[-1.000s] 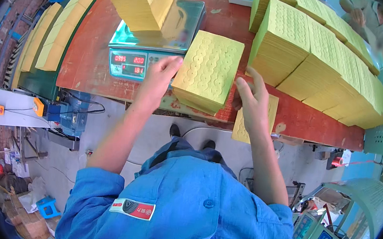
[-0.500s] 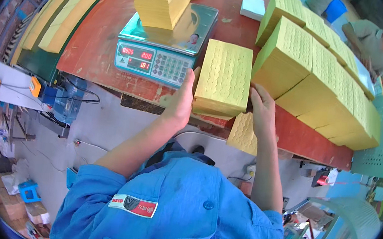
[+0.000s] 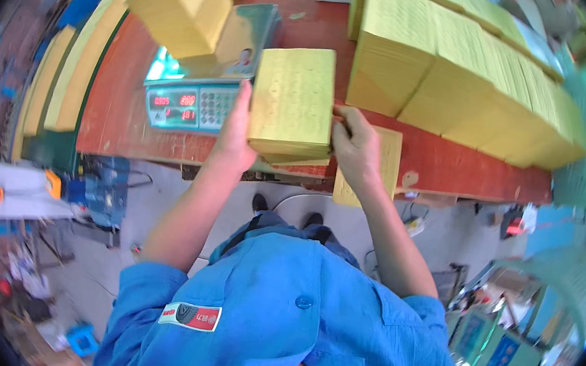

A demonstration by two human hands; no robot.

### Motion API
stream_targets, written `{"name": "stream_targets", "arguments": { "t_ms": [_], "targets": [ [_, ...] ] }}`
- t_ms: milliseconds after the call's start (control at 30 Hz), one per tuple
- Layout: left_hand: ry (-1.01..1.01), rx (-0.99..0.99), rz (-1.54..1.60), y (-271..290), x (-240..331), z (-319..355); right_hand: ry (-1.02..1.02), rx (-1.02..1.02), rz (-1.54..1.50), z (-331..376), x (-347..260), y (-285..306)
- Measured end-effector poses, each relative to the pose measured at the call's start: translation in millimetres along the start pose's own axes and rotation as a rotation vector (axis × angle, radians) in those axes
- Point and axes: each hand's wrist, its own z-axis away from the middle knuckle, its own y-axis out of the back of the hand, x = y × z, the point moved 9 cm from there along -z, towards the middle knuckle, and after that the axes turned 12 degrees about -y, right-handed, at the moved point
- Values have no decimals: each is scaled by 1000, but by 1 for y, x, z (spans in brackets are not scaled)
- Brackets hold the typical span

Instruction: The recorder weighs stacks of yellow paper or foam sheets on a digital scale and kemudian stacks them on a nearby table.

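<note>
Straight fingers of the left hand (image 3: 235,135) and curled ones of the right hand (image 3: 357,145) grasp the yellow stack (image 3: 293,100) from opposite sides (presumably to keep it square), just right of the scale (image 3: 204,104) bearing a yellow block (image 3: 186,8).

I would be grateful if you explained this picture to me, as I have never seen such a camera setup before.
There is no robot here, only a person's bare hands. The view comes from a wide fisheye camera worn on the head, looking down, so straight edges bend near the rim. The left hand and right hand are at opposite sides of a yellow stack of sheets; whether it is lifted is unclear. On the red table, a scale carries a taller yellow stack. More yellow stacks stand in rows at right, and a yellow sheet lies near the right hand.
</note>
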Motion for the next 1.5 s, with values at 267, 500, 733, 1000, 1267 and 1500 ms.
{"name": "stream_targets", "arguments": {
  "t_ms": [267, 500, 733, 1000, 1267, 1500],
  "targets": [
    [46, -25, -188, 7, 6, -3, -54, -27, -309, 0, 34, 15],
    [-16, 145, -223, 15, 12, -2, 210, 201, -111, 24, 13, 5],
    [-27, 78, -189, 0, -12, 11, 162, 73, -80, 27, 21, 18],
    [-38, 72, -184, 85, -14, 80, 130, 257, -232, 67, -14, 53],
    [-129, 69, -511, 165, 114, 84, 354, 105, -259, 93, -121, -38],
    [-346, -79, -430, 200, 280, -17, 157, -157, -466, 13, -141, -192]
  ]
}}
